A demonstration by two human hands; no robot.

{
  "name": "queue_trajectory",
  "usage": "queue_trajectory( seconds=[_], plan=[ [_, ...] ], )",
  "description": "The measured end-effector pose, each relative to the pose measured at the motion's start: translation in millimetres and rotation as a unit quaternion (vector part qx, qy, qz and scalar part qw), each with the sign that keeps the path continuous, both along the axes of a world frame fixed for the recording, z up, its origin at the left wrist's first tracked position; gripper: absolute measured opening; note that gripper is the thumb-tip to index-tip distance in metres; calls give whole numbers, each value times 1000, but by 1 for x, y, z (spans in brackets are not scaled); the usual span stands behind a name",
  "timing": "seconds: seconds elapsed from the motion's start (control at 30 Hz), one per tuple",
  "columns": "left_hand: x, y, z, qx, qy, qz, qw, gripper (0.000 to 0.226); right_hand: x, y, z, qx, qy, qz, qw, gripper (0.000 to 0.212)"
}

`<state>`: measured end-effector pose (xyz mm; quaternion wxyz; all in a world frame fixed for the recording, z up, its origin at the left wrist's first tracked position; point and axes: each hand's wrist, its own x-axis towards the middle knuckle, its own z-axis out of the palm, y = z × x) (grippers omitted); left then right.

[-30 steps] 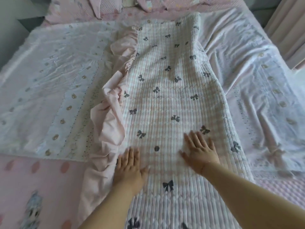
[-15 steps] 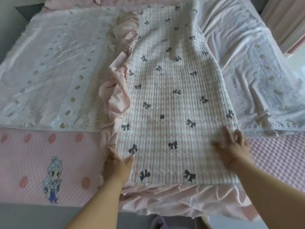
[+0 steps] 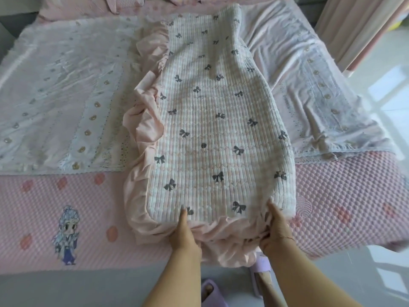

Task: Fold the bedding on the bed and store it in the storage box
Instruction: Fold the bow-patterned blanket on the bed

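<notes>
A quilted bedspread (image 3: 212,120) printed with dark bows lies folded into a long strip down the middle of the bed (image 3: 345,202), running from the near edge toward the pillows (image 3: 73,5) at the far end. Its pink ruffle trim (image 3: 141,138) bunches along the left side and spills over the near edge of the mattress.

Both hands sit at the near end of that strip. The left hand (image 3: 184,235) has its thumb laid on top of the quilting with the fingers tucked under into the ruffle, so its grip is pinching the near edge. The right hand (image 3: 275,229) does the same at the near right corner, thumb up the side and fingers buried in the pink fabric. Holding the two near corners like this looks like the setup for lifting the end and carrying it toward the far end, halving the strip's length while keeping the edges square.

Under the bedspread lie a pale sheet with small bear prints (image 3: 55,103) and a pink bubble-textured mattress pad (image 3: 354,196) carrying a cartoon figure (image 3: 67,238). Purple slippers (image 3: 210,291) show on the floor. No storage box is in view, so storing is some way off.
</notes>
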<state>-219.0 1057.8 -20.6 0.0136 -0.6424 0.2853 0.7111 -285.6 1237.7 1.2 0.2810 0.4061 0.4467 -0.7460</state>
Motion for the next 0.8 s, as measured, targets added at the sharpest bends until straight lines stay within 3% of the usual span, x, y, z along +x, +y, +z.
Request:
queue_trajectory(
  seconds=[0.1, 0.2, 0.3, 0.5, 0.63, 0.8],
  plan=[
    [-23, -3, 10, 50, 72, -13, 996, 59, -4, -18, 6, -5, 18, 5, 1000, 21],
    [-34, -15, 16, 60, 115, 1, 992, 32, -16, -18, 13, -3, 24, -7, 1000, 17],
    [-30, -22, 32, 48, 174, 41, 983, 19, -28, -5, 22, -10, 48, -45, 998, 18],
    [-15, -16, 54, 29, 245, 53, 968, 19, -23, 1, 50, -3, 74, -53, 996, 22],
    [-10, -17, 78, 12, 241, 40, 970, 21, -15, 3, 79, 17, 92, -64, 994, 22],
    [27, -9, 105, -11, 222, 13, 975, 42, 22, 12, 107, 19, 95, -84, 992, 23]
  ],
)
